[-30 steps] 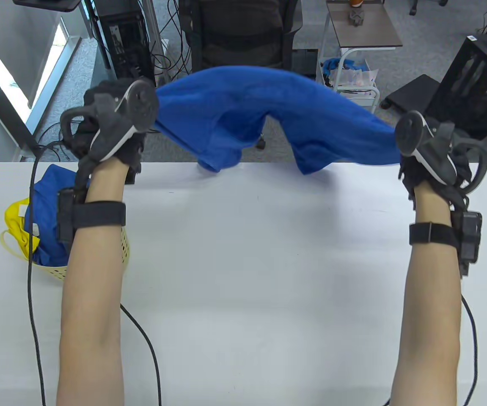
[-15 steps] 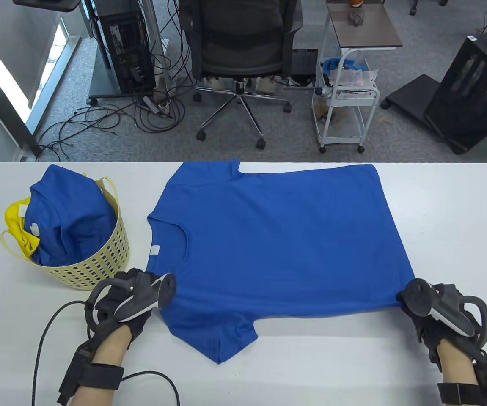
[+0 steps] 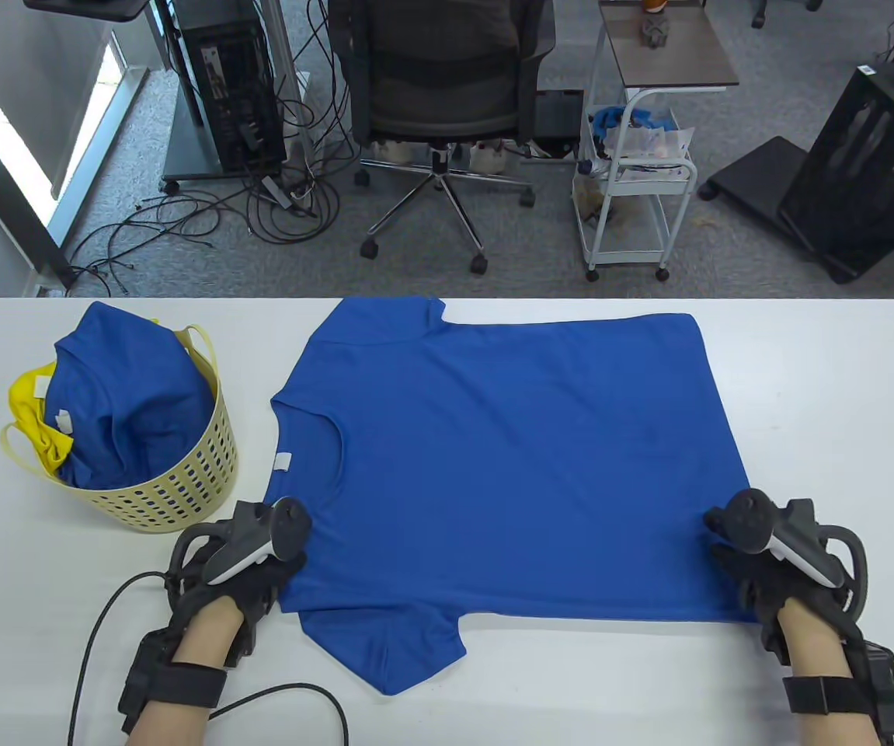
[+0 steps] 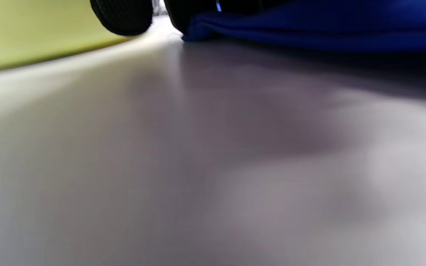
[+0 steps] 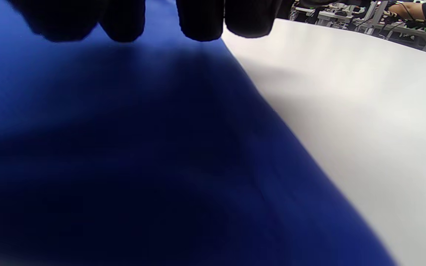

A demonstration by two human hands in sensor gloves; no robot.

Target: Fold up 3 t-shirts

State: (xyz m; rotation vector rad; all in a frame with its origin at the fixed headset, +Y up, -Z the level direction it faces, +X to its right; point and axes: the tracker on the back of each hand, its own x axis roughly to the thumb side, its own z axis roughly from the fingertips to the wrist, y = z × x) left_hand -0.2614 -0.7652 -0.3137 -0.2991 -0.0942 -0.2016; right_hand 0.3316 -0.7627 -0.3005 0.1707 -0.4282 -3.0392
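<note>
A blue t-shirt (image 3: 509, 458) lies spread flat on the white table (image 3: 843, 404), collar to the left and hem to the right. My left hand (image 3: 260, 556) sits at the near shoulder, just above the near sleeve (image 3: 392, 645). In the left wrist view its fingertips (image 4: 124, 16) touch down beside the cloth edge (image 4: 309, 33); whether they pinch it is hidden. My right hand (image 3: 757, 548) lies on the near hem corner. In the right wrist view its fingertips (image 5: 200, 20) rest on top of the blue fabric (image 5: 124, 147).
A pale yellow basket (image 3: 182, 497) at the left holds a crumpled blue shirt (image 3: 132, 396) and a yellow one (image 3: 35, 412). A black cable (image 3: 276, 691) trails from my left wrist. An office chair (image 3: 439, 85) and a white cart (image 3: 637, 179) stand beyond the far edge.
A second ago both hands held the shirt up in the air at the far edge. They brought it down toward me, laid it flat, then slid slightly forward onto it.
</note>
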